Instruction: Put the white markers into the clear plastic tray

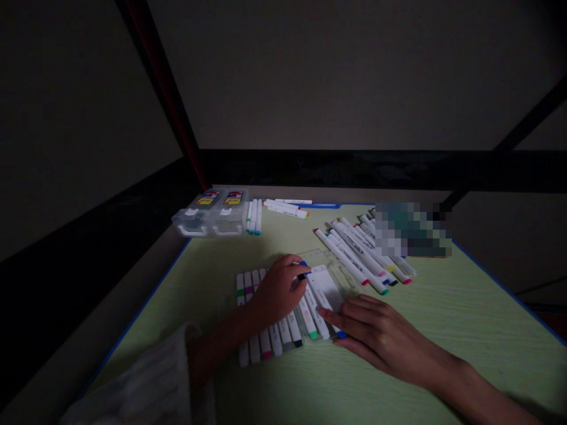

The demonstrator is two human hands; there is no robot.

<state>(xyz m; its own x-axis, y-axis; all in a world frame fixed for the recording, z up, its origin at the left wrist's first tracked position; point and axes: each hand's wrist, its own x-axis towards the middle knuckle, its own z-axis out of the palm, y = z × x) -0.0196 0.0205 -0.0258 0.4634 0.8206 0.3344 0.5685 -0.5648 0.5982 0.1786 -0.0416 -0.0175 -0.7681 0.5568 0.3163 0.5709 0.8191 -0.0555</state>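
White markers with coloured ends lie side by side in a clear plastic case point(341, 277) on the table. My left hand point(279, 289) is over the case, its fingertips closed at the upper end of a blue-ended marker point(319, 295). A black marker end shows beside the thumb. At the lower end of the same marker is my right hand point(381, 330), with index finger and thumb on either side of the blue tip. Left of it are a green-ended marker point(308, 316) and a row of markers point(266, 342), partly hidden by my left hand.
A loose pile of markers point(358, 254) lies at the right, beside a pixelated object point(411, 230). Two clear cases with handles point(212, 215) stand at the back left. Several more markers point(286, 208) lie near the far edge of the green table point(443, 319).
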